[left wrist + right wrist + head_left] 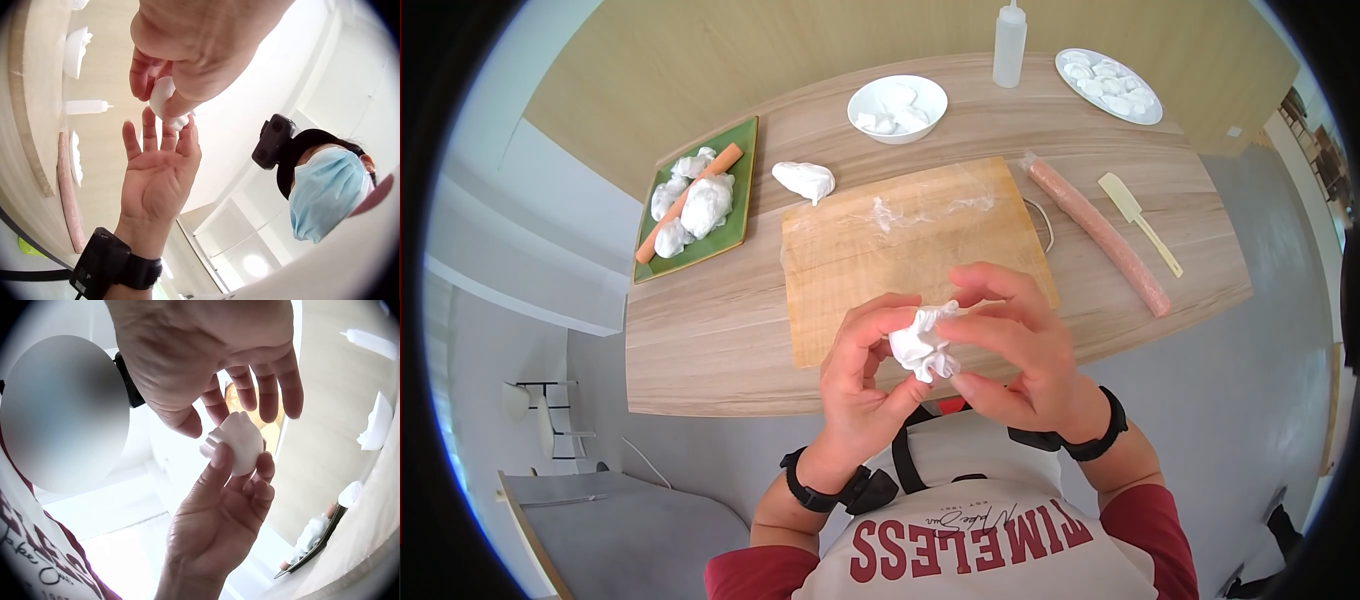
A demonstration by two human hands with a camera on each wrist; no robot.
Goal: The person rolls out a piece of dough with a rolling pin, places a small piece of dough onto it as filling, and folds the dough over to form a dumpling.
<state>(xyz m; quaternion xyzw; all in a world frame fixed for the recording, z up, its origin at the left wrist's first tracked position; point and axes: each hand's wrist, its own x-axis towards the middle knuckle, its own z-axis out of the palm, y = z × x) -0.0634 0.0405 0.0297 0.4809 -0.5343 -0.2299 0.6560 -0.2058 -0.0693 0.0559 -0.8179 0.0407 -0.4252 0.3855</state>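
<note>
A white, dough-like dumpling [920, 345] with a ruffled, pleated edge is held in the air above the near edge of the table. My left hand [862, 370] grips it between the thumb and fingers, and its smooth round side shows in the right wrist view. On the other side my right hand [1025, 350] has its fingers spread and slightly bent, fingertips right at the pleats. Its thumb stands apart from the dumpling in the right wrist view. Beyond both hands lies a wooden board [835, 285], with crumpled clear film [885, 213] on its far part.
Left are a green tray [740, 215] with wrapped white lumps and an orange stick, and another white lump [803, 182]. Farther back stand a white bowl [940, 103], a squeeze bottle [1009, 50] and a plate [1148, 117] of white pieces. Right lie a pink roll [1100, 235] and a spatula [1135, 212].
</note>
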